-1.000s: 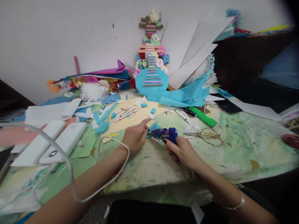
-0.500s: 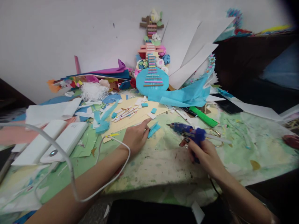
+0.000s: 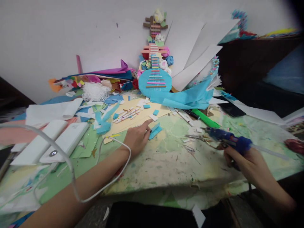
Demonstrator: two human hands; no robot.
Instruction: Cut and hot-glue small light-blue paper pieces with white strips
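My left hand (image 3: 136,137) rests on the table, curled, with its fingertips at the left edge of a small folded blue paper piece (image 3: 155,131) and the index finger reaching past it. In my right hand (image 3: 244,161) is a blue glue gun (image 3: 229,139), its nozzle pointing left and a clear glue stick (image 3: 273,152) sticking out behind. Gold-handled scissors (image 3: 201,137) lie just left of the gun. Beyond the left hand are several white rolled paper sticks (image 3: 127,115) and small blue paper bits (image 3: 155,112).
A decorated blue paper instrument (image 3: 155,83) leans on the wall, with blue crepe paper (image 3: 187,96) before it. White power banks (image 3: 65,142) sit at left, and a white cable (image 3: 71,171) loops across my left forearm. A green cutter (image 3: 205,118) and a phone (image 3: 231,109) lie at right.
My right hand has moved right with the glue gun, uncovering the scissors and small scraps. The left hand and the folded blue paper have stayed nearly in place.
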